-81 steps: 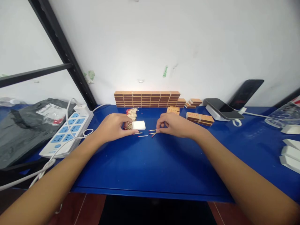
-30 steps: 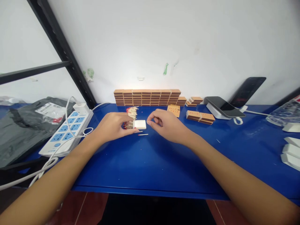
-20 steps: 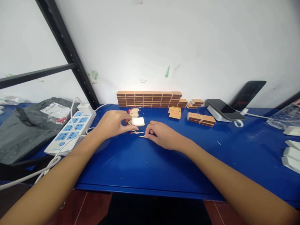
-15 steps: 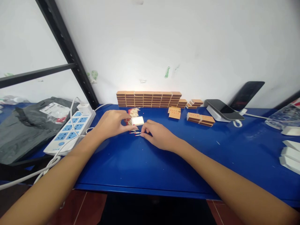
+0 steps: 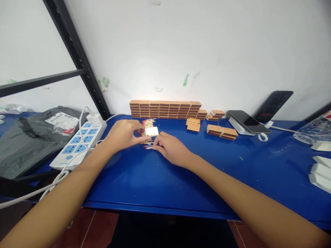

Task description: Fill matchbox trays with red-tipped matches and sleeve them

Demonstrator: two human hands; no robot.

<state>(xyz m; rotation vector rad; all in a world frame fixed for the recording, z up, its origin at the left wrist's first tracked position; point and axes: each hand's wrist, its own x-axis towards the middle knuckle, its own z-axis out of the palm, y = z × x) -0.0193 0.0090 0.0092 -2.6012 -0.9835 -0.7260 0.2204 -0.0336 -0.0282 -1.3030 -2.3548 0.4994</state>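
Note:
My left hand (image 5: 126,136) is closed, thumb and fingers pinching a small white matchbox tray (image 5: 151,131) by its left end. Around and behind the tray lies a loose pile of red-tipped matchsticks (image 5: 148,122), partly hidden by the tray and my left fingers. My right hand (image 5: 169,146) is at the tray's near right side, its thumb and fingers pinched low on the table at the end of a matchstick (image 5: 149,148). Another match or two lie just beside that one.
Stacked matchboxes (image 5: 164,109) line the wall, with smaller stacks (image 5: 221,132) to the right. Orange sleeves (image 5: 193,126) lie flat between. A power strip (image 5: 79,143) and grey bag (image 5: 31,137) are left; a phone stand (image 5: 245,122) and white blocks (image 5: 320,172) right.
My right hand has moved slightly left, and the matchstick at its fingertips has shifted left with it. My left hand still holds the tray in nearly the same place.

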